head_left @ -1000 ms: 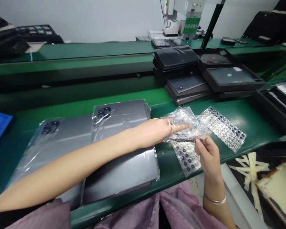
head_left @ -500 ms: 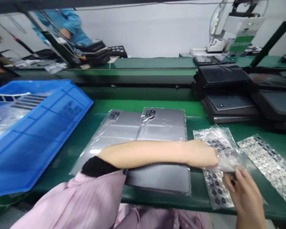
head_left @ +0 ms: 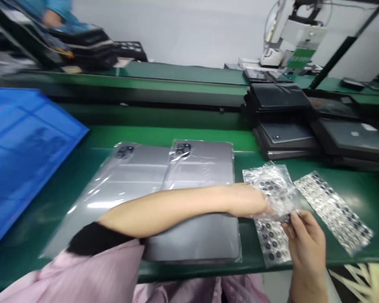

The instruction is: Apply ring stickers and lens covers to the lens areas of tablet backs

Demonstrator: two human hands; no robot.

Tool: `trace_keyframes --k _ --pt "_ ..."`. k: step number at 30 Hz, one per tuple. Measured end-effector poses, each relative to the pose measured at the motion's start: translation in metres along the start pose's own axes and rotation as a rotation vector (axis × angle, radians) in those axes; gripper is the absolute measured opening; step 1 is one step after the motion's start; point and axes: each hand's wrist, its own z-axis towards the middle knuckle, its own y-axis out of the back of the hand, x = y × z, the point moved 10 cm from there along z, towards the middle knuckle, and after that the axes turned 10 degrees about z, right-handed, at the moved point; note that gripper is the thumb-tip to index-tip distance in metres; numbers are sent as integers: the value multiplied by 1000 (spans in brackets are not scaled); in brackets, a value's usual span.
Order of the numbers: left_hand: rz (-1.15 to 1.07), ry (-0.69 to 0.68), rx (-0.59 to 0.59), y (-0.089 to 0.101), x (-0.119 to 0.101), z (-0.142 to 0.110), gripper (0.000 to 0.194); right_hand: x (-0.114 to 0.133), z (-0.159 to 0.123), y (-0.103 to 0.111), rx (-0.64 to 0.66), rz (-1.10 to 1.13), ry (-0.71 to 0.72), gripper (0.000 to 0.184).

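My left hand (head_left: 251,201) reaches across two grey tablet backs in clear wrap (head_left: 196,185) and presses into a clear plastic bag (head_left: 276,193) of small black rings. Its fingertips are inside or under the crinkled plastic and hidden. My right hand (head_left: 303,235) is closed in a pinch on the lower edge of that bag, just to the right of my left hand, above a clear strip of black rings (head_left: 270,242) that lies near the green table's front edge (head_left: 196,273).
A second strip of black rings (head_left: 333,210) lies to the right. Stacked black trays with tablets (head_left: 284,122) stand behind. A blue crate (head_left: 25,147) fills the left. A conveyor (head_left: 145,84) and a machine (head_left: 287,38) run along the back; a person in blue is far left.
The view has swung slightly right and down; the blue crate slid toward the left edge. Both hands stay on the bag of rings, my right hand now pinching closer under my left.
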Motion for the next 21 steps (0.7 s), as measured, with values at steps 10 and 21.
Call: trace_keyframes --k 10,21 --pt "-37 -110 -145 13 -1 -4 21 5 -1 -7 47 -99 88 20" --pt "64 -47 84 1 -2 -2 26 4 -4 -3 107 -151 97 17"
